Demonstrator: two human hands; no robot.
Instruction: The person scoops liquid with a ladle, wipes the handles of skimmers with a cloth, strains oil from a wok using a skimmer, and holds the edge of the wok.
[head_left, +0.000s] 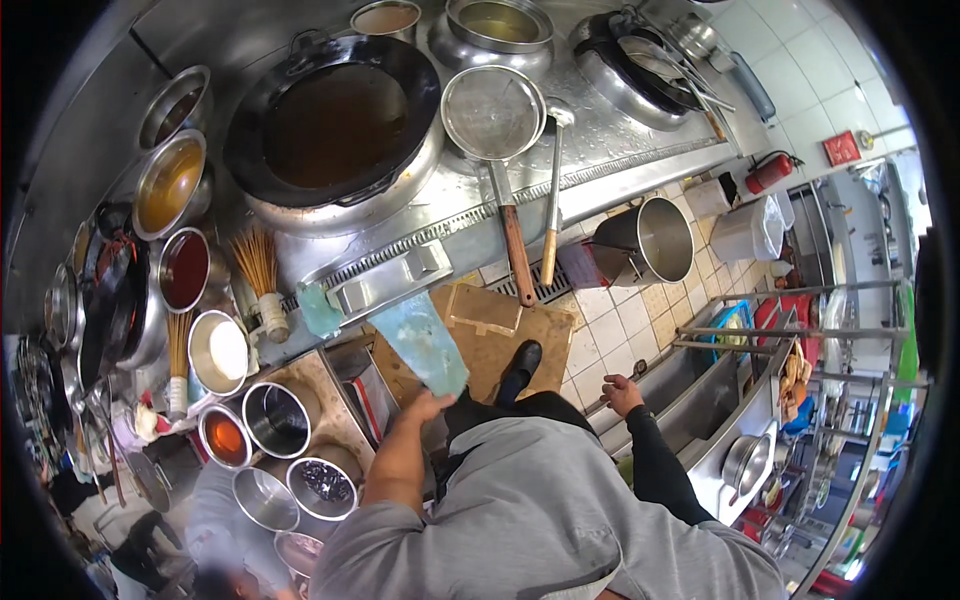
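— Stainless steel fills the upper half of the frame: a cooking range (600, 140) on which a large black wok (335, 115) of dark liquid is set, with a round strainer (493, 112) and a ladle (553, 190) laid to its right, wooden handles pointing down the frame.

— And what is held?

— A pale blue-green cloth (425, 343) is gripped at its lower end by the left hand (428, 405), just left of centre; the fingers are closed on it. The cloth is seen hanging over a brown board (490, 340) on the tiled floor.

— The other hand?

— The right hand (622, 392) is rested on the rim of a steel sink (700, 400), right of centre, well apart from the left. Whether the rim is clasped cannot be told.

— What is found along the left edge?

— Metal pots of sauces and oils (180, 220) are ranged there, with a bamboo brush (260, 275) beside them.
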